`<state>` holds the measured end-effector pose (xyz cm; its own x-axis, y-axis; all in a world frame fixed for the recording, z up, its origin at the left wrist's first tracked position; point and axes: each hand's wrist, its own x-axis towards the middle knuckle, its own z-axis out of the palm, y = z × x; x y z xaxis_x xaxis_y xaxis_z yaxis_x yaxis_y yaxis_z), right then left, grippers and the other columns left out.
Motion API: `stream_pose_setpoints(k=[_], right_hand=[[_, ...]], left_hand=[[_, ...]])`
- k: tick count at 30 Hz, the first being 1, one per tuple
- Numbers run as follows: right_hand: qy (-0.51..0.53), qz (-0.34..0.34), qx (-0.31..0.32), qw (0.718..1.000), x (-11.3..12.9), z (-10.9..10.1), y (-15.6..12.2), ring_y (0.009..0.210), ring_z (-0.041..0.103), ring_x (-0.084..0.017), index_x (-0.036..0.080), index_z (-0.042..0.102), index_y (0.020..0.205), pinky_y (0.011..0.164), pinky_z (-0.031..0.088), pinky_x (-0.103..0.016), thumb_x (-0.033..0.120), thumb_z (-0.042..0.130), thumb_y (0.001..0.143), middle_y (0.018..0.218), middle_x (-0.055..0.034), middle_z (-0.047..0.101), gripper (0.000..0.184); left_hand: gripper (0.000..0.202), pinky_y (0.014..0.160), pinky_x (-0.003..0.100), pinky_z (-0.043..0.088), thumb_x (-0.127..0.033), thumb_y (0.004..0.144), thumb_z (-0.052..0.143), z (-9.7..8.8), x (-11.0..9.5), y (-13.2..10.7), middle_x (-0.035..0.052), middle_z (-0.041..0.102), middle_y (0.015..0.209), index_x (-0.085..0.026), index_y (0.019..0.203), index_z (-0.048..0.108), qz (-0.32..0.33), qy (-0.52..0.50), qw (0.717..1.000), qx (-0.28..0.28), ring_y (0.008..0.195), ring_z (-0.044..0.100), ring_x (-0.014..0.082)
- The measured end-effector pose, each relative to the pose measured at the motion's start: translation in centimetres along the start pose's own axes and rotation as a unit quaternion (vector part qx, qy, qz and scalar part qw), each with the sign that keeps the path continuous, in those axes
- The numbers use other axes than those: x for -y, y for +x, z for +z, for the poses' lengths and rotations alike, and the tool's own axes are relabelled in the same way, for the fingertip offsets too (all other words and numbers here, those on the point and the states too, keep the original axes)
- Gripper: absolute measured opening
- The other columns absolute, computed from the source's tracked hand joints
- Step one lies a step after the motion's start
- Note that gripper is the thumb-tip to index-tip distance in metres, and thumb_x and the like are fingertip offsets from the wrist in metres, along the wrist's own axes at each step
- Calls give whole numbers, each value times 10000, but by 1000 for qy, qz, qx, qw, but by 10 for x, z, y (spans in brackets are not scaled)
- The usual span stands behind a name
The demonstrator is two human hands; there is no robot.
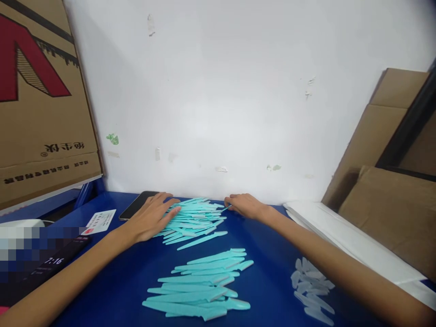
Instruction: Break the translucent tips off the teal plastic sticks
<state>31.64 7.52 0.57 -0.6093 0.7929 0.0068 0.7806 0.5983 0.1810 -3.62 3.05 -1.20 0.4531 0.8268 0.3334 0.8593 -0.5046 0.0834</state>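
Observation:
A far pile of thin turquoise plastic sticks (194,218) lies on the blue table (272,254) near the white wall. My left hand (151,218) rests flat on the pile's left side, fingers stretched out. My right hand (243,205) is at the pile's right end, fingers curled and pinching the tip of one turquoise stick (225,208). A second pile of turquoise sticks (204,286) lies closer to me. Several clear plastic caps (311,290) lie under my right forearm.
A dark phone (136,204) and a white card (100,221) lie left of my left hand. A device showing 7:16 (54,263) sits at the left. Cardboard boxes stand at the left (41,100) and right (384,181), with white sheets (347,240) at the right.

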Motion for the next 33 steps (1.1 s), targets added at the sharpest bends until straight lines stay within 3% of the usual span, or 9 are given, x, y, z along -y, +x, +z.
stream_pose_setpoints(k=[3,8,11,14,18,21,25,29,33], right_hand=[[-20,-8,-2,1000,3,-3,-14,981,682,-210,186,628,1235,843,572,-394,315,614,1009,1233,-86,653,261],[-40,-17,-13,999,5,-15,-41,901,707,-204,214,665,1051,707,460,-269,205,577,1009,1089,-69,707,98],[-44,-22,-23,999,4,-31,-57,886,709,-224,220,669,1011,675,424,-276,234,561,1022,970,-49,740,110],[-43,-33,-46,998,13,-45,-62,882,711,-224,229,670,1054,680,415,-283,288,515,1051,990,-42,753,166],[-37,-67,-66,995,41,-50,-45,937,712,-218,237,688,1111,693,410,-279,297,534,1043,1042,-37,757,179],[-35,-90,-68,993,66,-46,-21,922,714,-209,239,718,1048,666,393,-272,292,569,1023,1001,-33,761,160],[-36,-89,-87,992,84,-44,-1,898,707,-217,206,712,1053,644,380,-275,374,565,1024,1012,-73,746,225],[-36,-55,-117,991,79,-51,-11,875,695,-219,184,691,1045,640,372,-281,377,438,1072,1008,-95,726,320],[-27,-1,-140,990,57,-58,-43,871,684,-214,187,690,1013,674,390,-281,347,364,1089,988,-101,716,371]], left_hand=[[592,1142,602,346,-618,1051,270,6,1,-2,121,516,1506,-279,1439,561,-12,-8,1000,10,1444,393,369],[596,1135,622,345,-602,1061,216,4,0,-5,109,511,1512,-293,1457,536,-20,-19,999,20,1452,385,368],[601,1143,613,333,-574,1069,189,4,1,-4,119,520,1494,-266,1447,540,-20,-22,1000,7,1450,379,359],[579,1141,585,344,-554,1070,210,5,1,-3,118,540,1464,-253,1428,551,-17,-24,1000,-9,1415,420,341],[557,1124,523,384,-513,1081,189,4,-1,-4,100,581,1403,-248,1415,547,-11,-26,999,-33,1361,478,299],[546,1123,502,391,-495,1085,177,3,-3,-6,88,599,1376,-254,1405,547,-4,-25,999,-43,1346,488,284],[547,1127,492,392,-500,1085,181,5,-7,-7,89,594,1381,-252,1406,548,8,-24,999,-38,1338,494,276],[568,1159,514,358,-518,1083,183,8,-10,-6,98,569,1433,-245,1437,534,9,-25,999,-28,1382,460,286],[590,1173,600,316,-550,1074,200,10,-11,-8,105,519,1516,-257,1480,512,-2,-27,1000,-10,1458,381,341]])
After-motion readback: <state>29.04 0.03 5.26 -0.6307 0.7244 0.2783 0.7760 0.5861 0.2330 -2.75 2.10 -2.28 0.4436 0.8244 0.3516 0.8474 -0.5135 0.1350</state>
